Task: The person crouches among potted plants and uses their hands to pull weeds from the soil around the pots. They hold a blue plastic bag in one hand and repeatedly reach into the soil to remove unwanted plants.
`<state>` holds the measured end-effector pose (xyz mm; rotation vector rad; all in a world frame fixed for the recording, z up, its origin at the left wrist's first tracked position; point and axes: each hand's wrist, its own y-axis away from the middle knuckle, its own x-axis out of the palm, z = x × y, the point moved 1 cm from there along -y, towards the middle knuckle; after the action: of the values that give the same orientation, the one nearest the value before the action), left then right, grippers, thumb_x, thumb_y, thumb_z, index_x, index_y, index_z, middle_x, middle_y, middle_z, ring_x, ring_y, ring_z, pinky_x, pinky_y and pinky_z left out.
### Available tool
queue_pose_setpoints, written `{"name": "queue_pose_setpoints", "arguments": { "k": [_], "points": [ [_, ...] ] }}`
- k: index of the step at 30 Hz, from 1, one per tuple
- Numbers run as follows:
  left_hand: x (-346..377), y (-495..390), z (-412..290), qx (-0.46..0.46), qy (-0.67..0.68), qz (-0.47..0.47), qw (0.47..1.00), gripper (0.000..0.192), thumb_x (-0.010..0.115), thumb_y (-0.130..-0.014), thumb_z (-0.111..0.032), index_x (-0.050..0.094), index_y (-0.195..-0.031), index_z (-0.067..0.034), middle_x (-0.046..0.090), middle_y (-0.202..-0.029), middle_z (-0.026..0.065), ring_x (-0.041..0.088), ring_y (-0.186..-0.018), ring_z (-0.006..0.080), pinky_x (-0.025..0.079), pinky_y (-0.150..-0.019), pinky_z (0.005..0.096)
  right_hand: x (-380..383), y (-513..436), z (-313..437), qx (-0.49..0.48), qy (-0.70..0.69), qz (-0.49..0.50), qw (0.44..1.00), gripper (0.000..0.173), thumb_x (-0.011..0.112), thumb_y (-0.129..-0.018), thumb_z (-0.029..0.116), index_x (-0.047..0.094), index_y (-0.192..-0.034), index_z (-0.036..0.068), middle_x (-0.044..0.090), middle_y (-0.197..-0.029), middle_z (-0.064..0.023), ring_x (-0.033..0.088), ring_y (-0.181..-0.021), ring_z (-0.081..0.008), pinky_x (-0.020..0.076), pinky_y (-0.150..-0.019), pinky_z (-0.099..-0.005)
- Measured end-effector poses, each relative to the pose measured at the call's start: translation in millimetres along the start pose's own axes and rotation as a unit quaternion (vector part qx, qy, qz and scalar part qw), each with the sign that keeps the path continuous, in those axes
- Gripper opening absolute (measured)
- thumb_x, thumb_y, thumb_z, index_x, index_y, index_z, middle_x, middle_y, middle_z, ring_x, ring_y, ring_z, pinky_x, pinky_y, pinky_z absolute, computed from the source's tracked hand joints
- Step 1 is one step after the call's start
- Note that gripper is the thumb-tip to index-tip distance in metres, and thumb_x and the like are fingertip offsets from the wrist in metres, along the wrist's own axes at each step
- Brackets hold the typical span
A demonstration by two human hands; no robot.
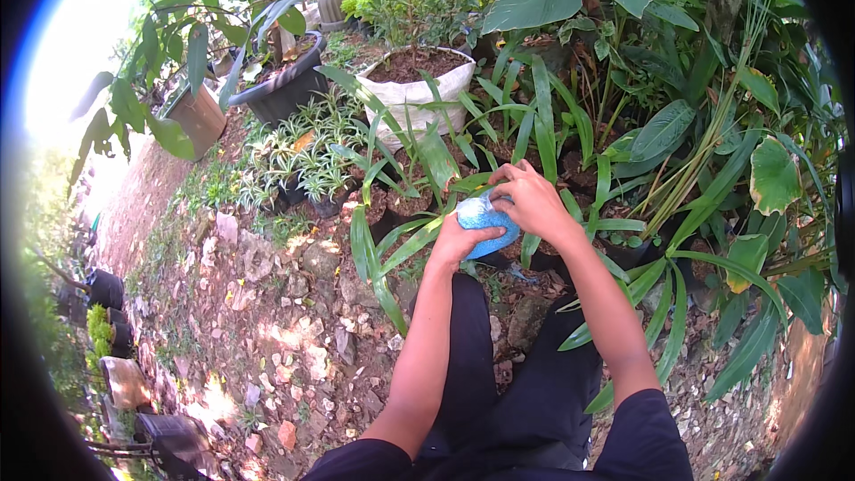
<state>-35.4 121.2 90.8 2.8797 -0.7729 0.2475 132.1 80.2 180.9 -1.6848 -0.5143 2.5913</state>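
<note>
A clear plastic bag of blue granules is held up in front of me, over long-leaved potted plants. My left hand grips its lower left side, with the thumb across the front. At the upper right of the bag, my right hand has its fingers bent at the top of the plastic; whether they pinch it cannot be told. Strappy green leaves surround both hands. Behind them stands a white grow bag filled with soil and holding a small shrub.
A black plastic pot with a small tree and a brown pot stand at upper left. Spider plants grow left of the white bag. Stones lie on the ground. Broad leaves crowd the right; black containers line the lower left.
</note>
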Motion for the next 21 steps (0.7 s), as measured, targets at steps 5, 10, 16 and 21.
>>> {"name": "queue_pose_setpoints", "arguments": {
  "k": [5, 10, 16, 21],
  "points": [
    [-0.8, 1.3, 0.8, -0.004, -0.010, -0.011, 1.000, 0.067, 0.094, -0.063, -0.008, 0.066, -0.124, -0.003, 0.073, -0.114, 0.0069, 0.070, -0.100, 0.0172, 0.057, -0.090, 0.0350, -2.6, 1.3, 1.1, -0.014, -0.004, -0.016, 1.000, 0.016, 0.075, -0.084, 0.016, 0.079, -0.098, 0.010, 0.068, -0.118, -0.0038, 0.058, -0.125, -0.0362, 0.0447, -0.111, -0.0488],
    [-0.1, 1.1, 0.5, -0.012, 0.014, -0.029, 0.999, 0.068, 0.094, -0.062, -0.005, 0.065, -0.124, -0.002, 0.073, -0.112, 0.0072, 0.070, -0.100, 0.0177, 0.057, -0.090, 0.0355, -17.4, 3.0, -7.5, -0.013, -0.065, -0.031, 0.997, 0.016, 0.074, -0.087, 0.019, 0.078, -0.097, 0.007, 0.069, -0.115, -0.0060, 0.063, -0.117, -0.0311, 0.0423, -0.113, -0.0479],
    [0.0, 2.2, 0.0, 0.004, 0.005, -0.067, 0.998, 0.069, 0.093, -0.061, -0.002, 0.065, -0.124, -0.001, 0.073, -0.112, 0.0078, 0.070, -0.100, 0.0171, 0.056, -0.091, 0.0351, 7.5, 2.2, -40.0, 0.118, -0.303, -0.136, 0.936, 0.018, 0.069, -0.095, 0.016, 0.073, -0.100, 0.000, 0.073, -0.101, -0.0118, 0.071, -0.091, -0.0238, 0.0559, -0.086, -0.0384],
    [1.8, 2.5, -2.2, 0.048, -0.036, -0.078, 0.995, 0.067, 0.094, -0.061, -0.001, 0.066, -0.122, 0.000, 0.073, -0.112, 0.0085, 0.070, -0.098, 0.0165, 0.056, -0.090, 0.0342, 79.9, 9.1, -68.3, 0.312, -0.504, -0.207, 0.779, 0.025, 0.063, -0.103, 0.022, 0.065, -0.116, 0.001, 0.071, -0.099, -0.0066, 0.067, -0.083, -0.0119, 0.0546, -0.070, -0.0281]
  ]
}}
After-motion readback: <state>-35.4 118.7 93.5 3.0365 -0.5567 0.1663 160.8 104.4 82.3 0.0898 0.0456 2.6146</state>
